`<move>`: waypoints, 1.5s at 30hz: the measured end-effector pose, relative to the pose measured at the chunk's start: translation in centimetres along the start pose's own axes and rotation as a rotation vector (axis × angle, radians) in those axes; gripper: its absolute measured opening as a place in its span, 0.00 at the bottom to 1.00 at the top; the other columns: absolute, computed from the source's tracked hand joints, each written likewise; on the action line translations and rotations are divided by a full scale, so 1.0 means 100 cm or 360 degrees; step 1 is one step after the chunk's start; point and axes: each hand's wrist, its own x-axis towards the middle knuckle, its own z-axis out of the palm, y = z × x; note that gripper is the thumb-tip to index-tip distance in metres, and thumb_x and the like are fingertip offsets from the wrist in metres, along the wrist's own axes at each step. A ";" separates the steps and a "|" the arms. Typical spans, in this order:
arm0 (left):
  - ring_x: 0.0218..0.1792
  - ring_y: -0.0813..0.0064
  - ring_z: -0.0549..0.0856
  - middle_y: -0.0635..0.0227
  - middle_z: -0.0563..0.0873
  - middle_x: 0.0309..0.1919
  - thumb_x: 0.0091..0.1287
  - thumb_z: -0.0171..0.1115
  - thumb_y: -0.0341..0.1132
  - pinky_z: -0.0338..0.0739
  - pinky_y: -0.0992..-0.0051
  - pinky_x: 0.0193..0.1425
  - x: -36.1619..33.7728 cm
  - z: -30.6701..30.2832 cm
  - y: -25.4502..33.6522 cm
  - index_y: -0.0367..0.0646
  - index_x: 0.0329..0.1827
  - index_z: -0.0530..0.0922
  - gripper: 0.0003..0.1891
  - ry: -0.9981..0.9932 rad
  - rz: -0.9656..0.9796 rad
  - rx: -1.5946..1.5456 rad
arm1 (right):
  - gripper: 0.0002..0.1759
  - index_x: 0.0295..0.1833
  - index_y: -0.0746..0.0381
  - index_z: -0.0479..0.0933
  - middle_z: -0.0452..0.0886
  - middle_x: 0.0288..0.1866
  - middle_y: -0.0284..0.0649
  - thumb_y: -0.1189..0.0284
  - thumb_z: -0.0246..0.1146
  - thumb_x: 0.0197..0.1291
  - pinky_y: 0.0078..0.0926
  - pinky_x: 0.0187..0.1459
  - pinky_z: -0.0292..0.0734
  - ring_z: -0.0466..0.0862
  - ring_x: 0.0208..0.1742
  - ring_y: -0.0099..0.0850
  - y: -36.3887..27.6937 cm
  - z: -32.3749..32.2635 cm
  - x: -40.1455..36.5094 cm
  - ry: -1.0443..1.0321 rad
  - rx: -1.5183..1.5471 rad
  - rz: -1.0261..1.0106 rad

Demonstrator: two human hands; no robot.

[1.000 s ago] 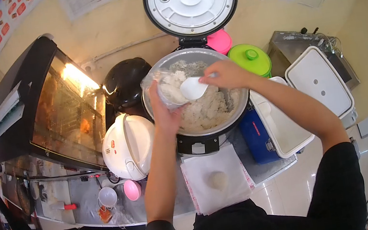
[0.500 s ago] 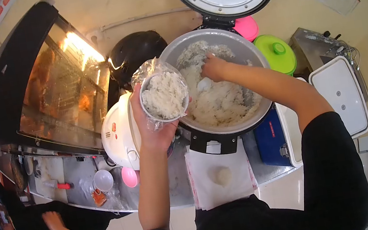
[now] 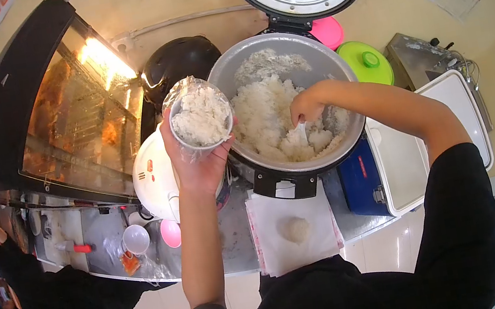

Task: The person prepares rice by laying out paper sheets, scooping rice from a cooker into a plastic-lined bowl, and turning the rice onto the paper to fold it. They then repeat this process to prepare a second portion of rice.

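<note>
One bowl (image 3: 202,148) is already filled with rice (image 3: 199,116), held in your left hand's (image 3: 200,172) grip beside the pot (image 3: 318,60). Your right hand's (image 3: 308,106) grip is closed on the scoop (image 3: 303,134), its head down in the pot's rice. Plenty remains there unscooped. Paper sheets (image 3: 275,248) lie just below, on the bench (image 3: 233,241).

Left hand (image 3: 200,165) raised, palm up, fingers curled; right arm reaching across, wrist bent, fingers (image 3: 300,114) closed downward
</note>
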 end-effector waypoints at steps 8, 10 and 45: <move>0.47 0.53 0.89 0.61 0.87 0.52 0.74 0.45 0.63 0.89 0.62 0.41 -0.003 0.009 -0.007 0.48 0.66 0.75 0.31 -0.0059 -0.0043 0.0029 | 0.25 0.60 0.58 0.83 0.88 0.50 0.45 0.77 0.62 0.54 0.40 0.55 0.78 0.85 0.53 0.45 -0.020 0.007 -0.012 0.0300 -0.0362 0.0041; 0.47 0.53 0.89 0.61 0.87 0.52 0.74 0.45 0.62 0.88 0.63 0.41 -0.007 0.008 -0.006 0.48 0.66 0.75 0.31 -0.0036 -0.0013 0.0058 | 0.26 0.60 0.56 0.83 0.88 0.51 0.43 0.76 0.63 0.52 0.41 0.58 0.75 0.85 0.55 0.42 -0.018 -0.008 -0.018 0.0422 -0.0437 0.0230; 0.61 0.68 0.77 0.72 0.80 0.61 0.72 0.53 0.65 0.68 0.59 0.65 0.072 0.049 -0.134 0.57 0.66 0.72 0.29 0.0053 0.0010 -0.0007 | 0.21 0.56 0.62 0.77 0.82 0.49 0.46 0.77 0.62 0.55 0.47 0.47 0.81 0.85 0.46 0.48 -0.123 -0.009 -0.145 0.1709 -0.0436 0.0644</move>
